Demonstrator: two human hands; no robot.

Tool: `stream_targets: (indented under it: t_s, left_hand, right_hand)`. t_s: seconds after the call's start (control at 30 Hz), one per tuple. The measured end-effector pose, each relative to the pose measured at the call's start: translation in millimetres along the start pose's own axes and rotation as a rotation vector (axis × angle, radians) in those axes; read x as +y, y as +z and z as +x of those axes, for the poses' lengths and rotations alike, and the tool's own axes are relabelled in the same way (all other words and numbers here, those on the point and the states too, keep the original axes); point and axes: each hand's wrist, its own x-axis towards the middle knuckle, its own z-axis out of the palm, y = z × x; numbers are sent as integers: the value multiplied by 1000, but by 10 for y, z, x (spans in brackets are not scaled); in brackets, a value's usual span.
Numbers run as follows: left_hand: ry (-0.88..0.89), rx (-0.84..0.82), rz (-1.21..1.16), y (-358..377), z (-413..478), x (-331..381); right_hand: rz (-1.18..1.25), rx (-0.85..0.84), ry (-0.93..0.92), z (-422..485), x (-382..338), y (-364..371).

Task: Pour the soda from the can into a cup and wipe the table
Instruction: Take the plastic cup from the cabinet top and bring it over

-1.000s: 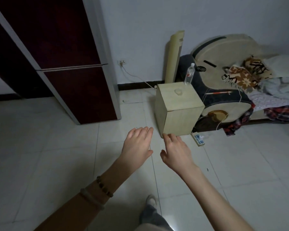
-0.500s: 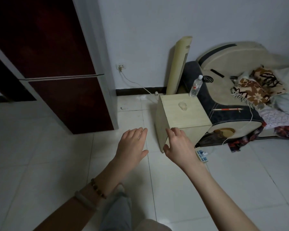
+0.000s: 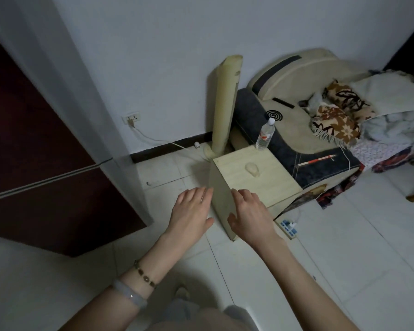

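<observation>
The small wooden table (image 3: 261, 185) stands on the tiled floor, box-shaped, with one corner turned toward the person. The left hand (image 3: 191, 211) hovers just beside the table's left face, fingers straight and close together, holding nothing. The right hand (image 3: 249, 212) is over the table's near corner, fingers relaxed and slightly spread, also empty (whether it touches the wood cannot be told). On the table top lies a small pale lump (image 3: 253, 169). At the table's far corner stands a clear plastic bottle (image 3: 265, 134). Behind the table rises a tall cream fan (image 3: 225, 108), to its right sits a couch (image 3: 294, 137), and by its foot, on the right, lies a power strip (image 3: 287, 228).
</observation>
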Motion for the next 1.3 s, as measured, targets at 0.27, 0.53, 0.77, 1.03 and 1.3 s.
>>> stream_targets:
  t_s: [0.27, 0.53, 0.77, 1.03, 1.3]
  left_hand:
    - [112, -55, -74, 159, 799, -465]
    - [266, -93, -124, 339, 1822, -526]
    - [369, -154, -119, 524, 2859, -515]
    - [400, -356, -250, 793, 3646, -375]
    - [341, -566, -353, 1153, 4166, -278]
  right_hand:
    - [49, 1, 169, 687, -14, 14]
    - [50, 38, 312, 1403, 399, 64]
    - [88, 17, 404, 2125, 867, 111]
    - [181, 51, 552, 2486, 1457, 146]
    - [448, 93, 706, 2636, 1854, 402]
